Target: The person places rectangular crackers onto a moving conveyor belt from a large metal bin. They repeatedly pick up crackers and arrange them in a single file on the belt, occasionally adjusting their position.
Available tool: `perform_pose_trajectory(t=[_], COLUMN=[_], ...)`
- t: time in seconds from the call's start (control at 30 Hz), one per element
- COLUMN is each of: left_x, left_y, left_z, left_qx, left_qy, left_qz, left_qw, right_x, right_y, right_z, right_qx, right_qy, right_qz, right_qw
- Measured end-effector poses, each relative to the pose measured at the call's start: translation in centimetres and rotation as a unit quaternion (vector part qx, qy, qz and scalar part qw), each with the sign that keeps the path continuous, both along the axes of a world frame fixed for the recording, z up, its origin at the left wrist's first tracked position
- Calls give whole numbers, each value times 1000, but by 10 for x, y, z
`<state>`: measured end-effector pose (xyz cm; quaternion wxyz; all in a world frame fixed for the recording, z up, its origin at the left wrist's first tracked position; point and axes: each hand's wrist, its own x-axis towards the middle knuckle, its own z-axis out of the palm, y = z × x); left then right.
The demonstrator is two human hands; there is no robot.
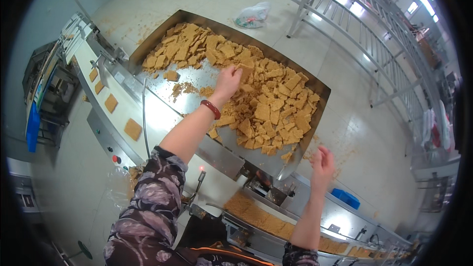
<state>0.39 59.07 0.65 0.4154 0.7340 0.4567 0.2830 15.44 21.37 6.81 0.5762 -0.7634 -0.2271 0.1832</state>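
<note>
My left hand [228, 81], with a red bangle on its wrist, grips a golden-brown crumbly slab piece [245, 71] over a metal tray [182, 103] heaped with broken pieces and crumbs. Its fingertips are partly hidden by the piece. My right hand [321, 162] is off the tray's lower right corner, with fingers loosely curled and apart and nothing visible in them.
A conveyor [121, 113] carries square pieces at left; another [253, 214] with golden-brown slab runs below me. A metal sensor post [199, 182] stands between my arms. A blue bin [345, 198], plastic bag [252, 16] and metal racks [315, 7] stand beyond.
</note>
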Motion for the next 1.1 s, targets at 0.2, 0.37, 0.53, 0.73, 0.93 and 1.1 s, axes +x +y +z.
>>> perform_pose_trajectory(t=[0.2,0.37,0.53,0.73,0.93,1.1], left_x=[8,13,-8,-62,-16,-32], left_y=[-51,-50,92,168,104,98], left_z=[30,61,-3,-21,5,-6], left_qx=[-466,-429,162,115,90,55], left_qy=[-256,-114,152,310,277,21], left_qz=[-186,-321,155,323,210,278], left_qw=[826,837,962,887,933,959], right_x=[-42,-25,0,-9,-8,-7], right_y=[104,105,68,61,66,70], right_z=[17,-21,-53,-35,-29,-27], right_qx=[-31,31,-78,-136,-171,-191], right_qy=[83,146,-251,-327,-378,-406], right_qz=[128,132,151,170,193,207], right_qw=[988,980,953,920,889,870])
